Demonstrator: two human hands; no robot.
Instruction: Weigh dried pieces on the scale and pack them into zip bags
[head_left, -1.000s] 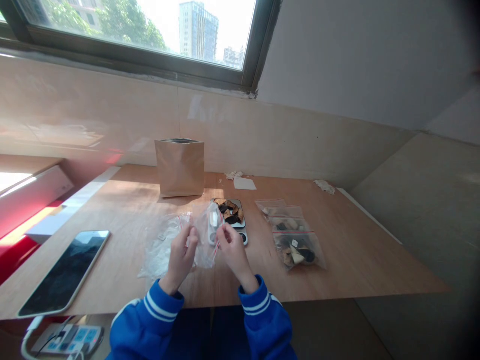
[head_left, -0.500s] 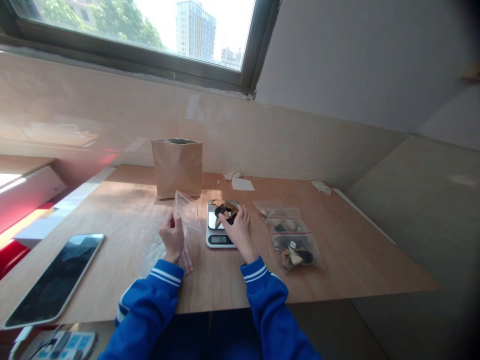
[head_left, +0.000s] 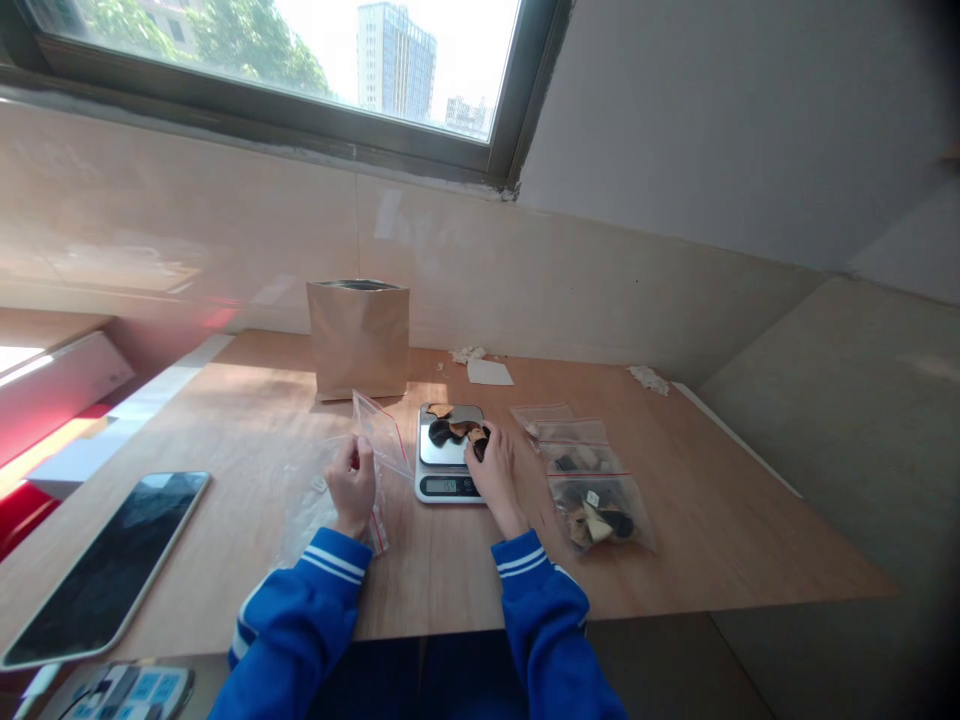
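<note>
The left hand (head_left: 351, 487) curls upright, grip pinched on a clear bag (head_left: 384, 432), while the right hand (head_left: 493, 475) bends over a scale (head_left: 441, 455), grip closed on dark-and-tan pieces (head_left: 459, 430) at the scale's right side

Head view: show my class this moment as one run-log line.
left hand: holds clear bag | right hand: touches dark-tan pieces on scale | brown pouch: upright | filled bags: right of scale

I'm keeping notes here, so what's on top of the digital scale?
Dark and tan pieces lie on the digital scale, some against the right hand. That hand covers part of the scale's right side; what lies beneath it or the pieces can't be seen.
</note>
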